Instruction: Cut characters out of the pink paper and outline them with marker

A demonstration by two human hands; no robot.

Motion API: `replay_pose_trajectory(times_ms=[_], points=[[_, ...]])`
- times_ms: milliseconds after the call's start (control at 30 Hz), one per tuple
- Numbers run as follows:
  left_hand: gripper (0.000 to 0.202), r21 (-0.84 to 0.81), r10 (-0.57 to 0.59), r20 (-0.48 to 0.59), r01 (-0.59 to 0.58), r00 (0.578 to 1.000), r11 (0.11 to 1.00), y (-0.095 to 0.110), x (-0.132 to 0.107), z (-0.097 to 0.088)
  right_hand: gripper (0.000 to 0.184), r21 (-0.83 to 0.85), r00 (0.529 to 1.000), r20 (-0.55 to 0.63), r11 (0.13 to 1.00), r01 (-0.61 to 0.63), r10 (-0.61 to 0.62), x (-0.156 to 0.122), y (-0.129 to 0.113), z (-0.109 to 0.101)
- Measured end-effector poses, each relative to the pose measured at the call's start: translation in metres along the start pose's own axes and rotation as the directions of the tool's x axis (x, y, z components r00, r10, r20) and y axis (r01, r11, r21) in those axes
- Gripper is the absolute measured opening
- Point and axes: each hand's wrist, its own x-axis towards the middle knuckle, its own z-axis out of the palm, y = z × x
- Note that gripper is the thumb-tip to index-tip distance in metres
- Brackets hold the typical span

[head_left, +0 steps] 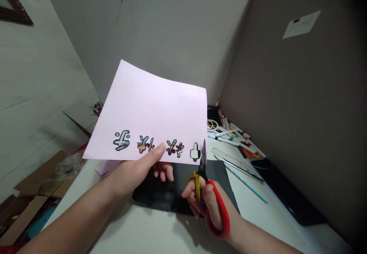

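Pink paper pinched between thumb and fingers of my left hand; my right hand closed firmly around red-and-yellow scissors, blades at the paper's lower edge, just beside the last drawn shape.

We cannot make out what the small drawings along the pink paper show, the right hand hides part of the scissors' yellow handle, and we cannot read the note on the brown partition
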Motion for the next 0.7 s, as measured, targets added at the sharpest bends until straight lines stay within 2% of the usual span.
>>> replay_pose_trajectory(times_ms=[133, 300, 367, 433, 567, 700], points=[[0.06, 0.086, 0.078, -0.049, -0.074, 0.996, 0.994, -0.003, 0.0, 0.0, 0.078, 0.069, 0.999, 0.053, 0.998, 0.01, -0.014, 0.001, 0.004, -0.001], [0.05, 0.174, 0.13, -0.225, -0.091, 0.966, 0.981, -0.004, -0.001, 0.002, 0.08, 0.062, 0.992, 0.124, 0.998, -0.011, 0.004, 0.003, -0.002, -0.003], [0.047, 0.167, 0.136, -0.245, -0.097, 0.96, 0.981, -0.005, -0.003, 0.003, 0.081, 0.071, 0.992, 0.123, 0.997, -0.034, 0.025, 0.004, -0.005, -0.004], [0.041, 0.13, 0.12, -0.252, -0.089, 0.96, 0.988, -0.007, -0.005, 0.003, 0.083, 0.085, 0.992, 0.121, 0.995, -0.056, 0.046, 0.005, -0.005, -0.006], [0.026, 0.026, 0.023, -0.35, -0.015, 0.937, 1.0, -0.014, -0.007, 0.001, 0.081, 0.136, 0.988, 0.138, 0.987, -0.084, 0.065, 0.005, -0.002, -0.009], [0.033, -0.017, -0.028, -0.316, 0.024, 0.948, 1.0, -0.012, -0.007, 0.001, 0.077, 0.122, 0.99, 0.134, 0.991, -0.057, 0.04, 0.004, -0.001, -0.009]])
